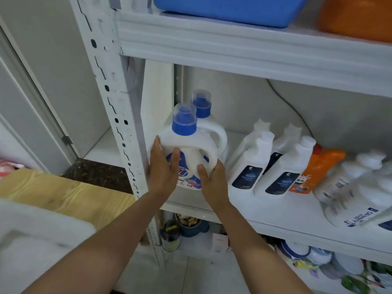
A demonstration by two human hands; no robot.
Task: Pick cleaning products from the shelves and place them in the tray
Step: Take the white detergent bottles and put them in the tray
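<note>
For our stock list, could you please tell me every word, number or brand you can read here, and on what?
"8", perhaps, large and blue: label of the front detergent jug, partly behind the left hand.
Blue capitals on the lying white bottle: upside down, blurred, unreadable.
Labels of the dark-label bottles and the orange bottle: too small to read.

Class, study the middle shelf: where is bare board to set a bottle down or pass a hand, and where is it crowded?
Bare: the front strip of the middle shelf before the dark-labelled bottles; and the narrow gap between them and the blue-capped jugs. Crowded: the right end, around the orange bottle.
</note>
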